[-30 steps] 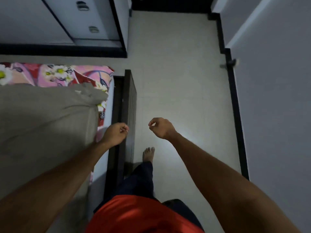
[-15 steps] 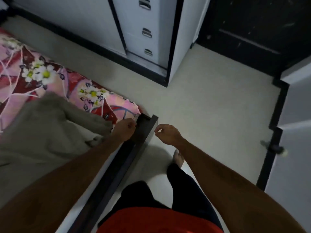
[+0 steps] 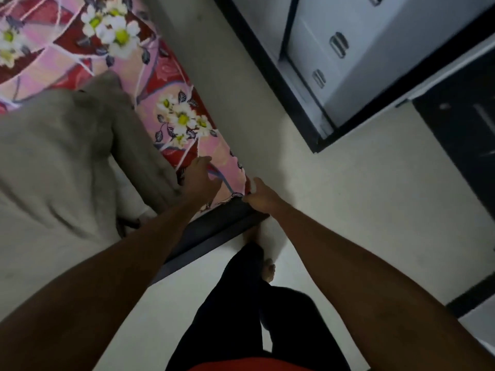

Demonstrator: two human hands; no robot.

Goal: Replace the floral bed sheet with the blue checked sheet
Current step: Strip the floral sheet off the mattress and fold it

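At the corner of the dark bed frame (image 3: pixel 214 228), our left hand (image 3: pixel 199 178) lies flat, fingers loose, on the floral sheet (image 3: pixel 182 121), which is spread beside a heaped grey blanket (image 3: pixel 53 156). Our right hand (image 3: pixel 261 196), fingers curled, pinches the sheet's corner edge above the pale floor (image 3: pixel 348 210).

A pink and red floral bed sheet (image 3: pixel 184 121), printed with white, yellow-centred daisies, is spread flat over the bed up to its near corner. The corner's edge is pinched by the right hand (image 3: pixel 261 199), and the left hand (image 3: pixel 199 178) is laid flat on it just beside.
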